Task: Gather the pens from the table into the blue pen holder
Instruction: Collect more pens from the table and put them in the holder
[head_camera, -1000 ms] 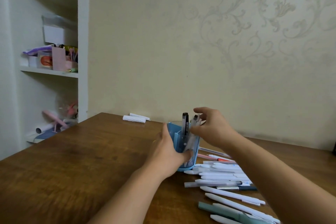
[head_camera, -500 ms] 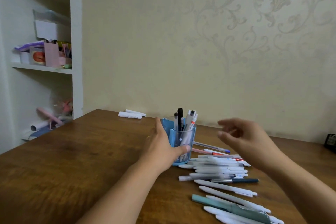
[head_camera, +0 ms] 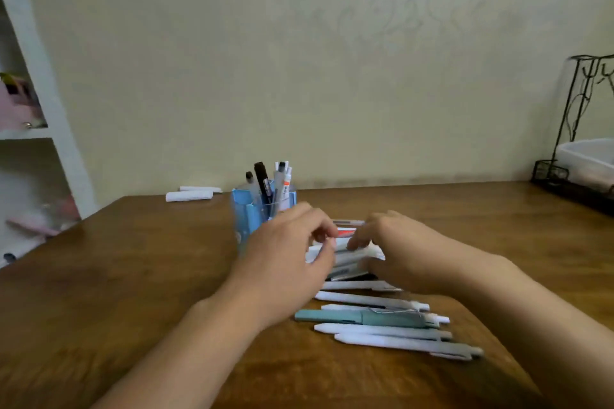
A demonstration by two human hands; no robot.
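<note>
- Left hand [head_camera: 285, 262] and right hand [head_camera: 402, 252]: both grips curled round a bunch of white plastic pens [head_camera: 349, 256], mid-table.
- Blue plastic pen holder [head_camera: 247, 212] just behind left hand, several pens upright inside.
- More loose white pens [head_camera: 382, 332] and a teal one toward near edge of brown wooden table [head_camera: 116, 276].

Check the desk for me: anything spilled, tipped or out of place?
Nothing stands out. The blue pen holder stands upright with a few pens in it. The loose pens lie in a row on the wooden table, not yet gathered. Both the left hand and right hand are at the pile's far end.
</note>
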